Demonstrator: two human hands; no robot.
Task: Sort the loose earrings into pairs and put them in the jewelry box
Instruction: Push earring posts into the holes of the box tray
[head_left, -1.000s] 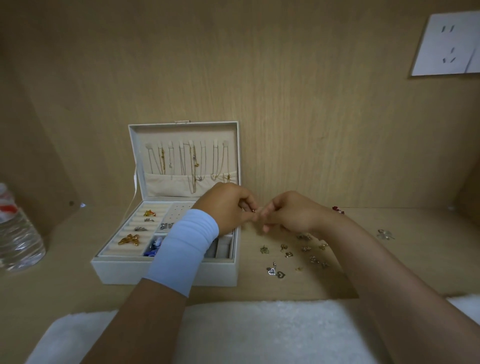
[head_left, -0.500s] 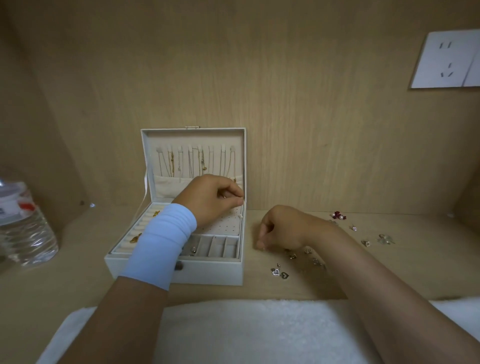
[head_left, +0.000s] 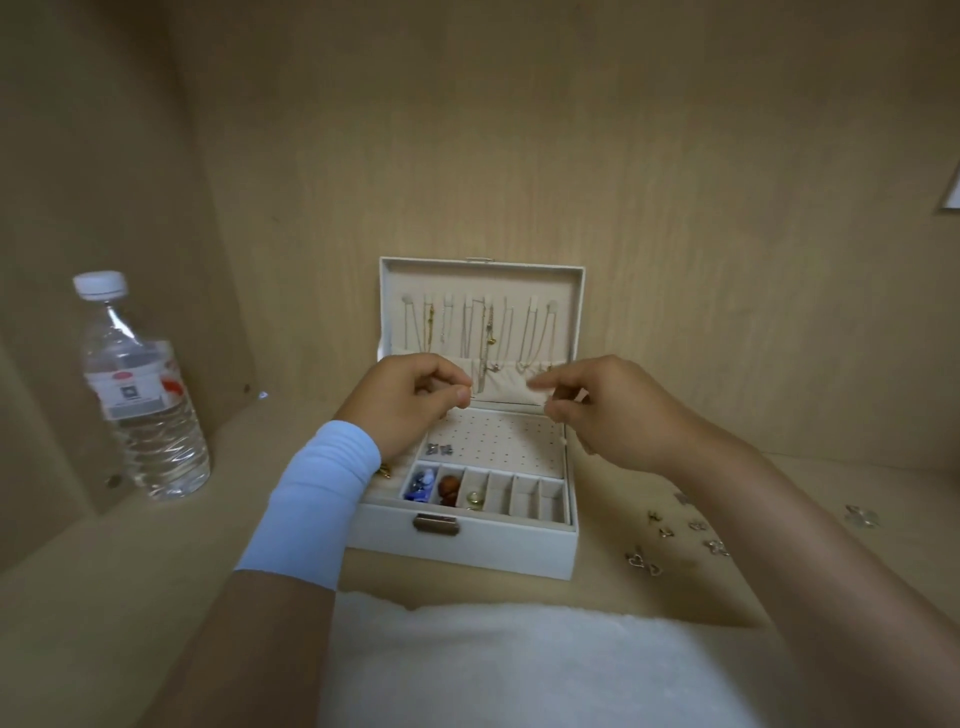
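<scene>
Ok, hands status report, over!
Left hand, right hand above open jewelry box, both pinched, catch too tiny to see. Loose earrings right of box. Nothing blocking.

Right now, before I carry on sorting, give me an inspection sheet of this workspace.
surface: pale wooden shelf, level.
job's things: jewelry box open at centre, necklaces hanging in its lid; two silver earrings on its perforated panel; loose earrings scattered on the shelf to its right.
clutter: water bottle upright at left; white fluffy cloth along the near edge.
grips: left hand and right hand above the box, apart, fingertips pinched; anything held is too small to see.
cables: nothing seen.
surroundings: wooden walls behind and at left.
</scene>
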